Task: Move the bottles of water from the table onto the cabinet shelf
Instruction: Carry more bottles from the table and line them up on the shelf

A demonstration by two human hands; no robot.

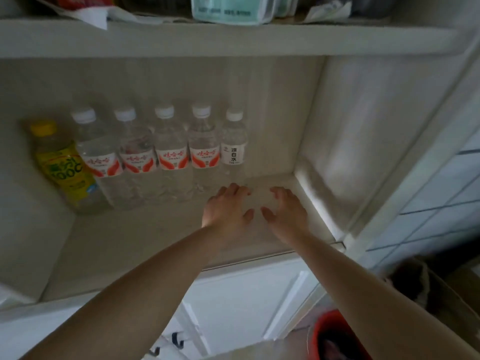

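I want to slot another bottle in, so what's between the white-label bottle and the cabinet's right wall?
Bare shelf, as the head view shows. The white-label bottle ends the row; nearer the front, left hand and right hand hover, holding nothing.

left hand [228, 207] fingers spread | right hand [287, 210] loosely curled, empty

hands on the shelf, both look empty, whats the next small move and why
Probably draw both hands back out of the cabinet. The left hand and right hand are open and hold nothing, and the white-label water bottle already stands upright at the row's right end, with bare shelf beside it.
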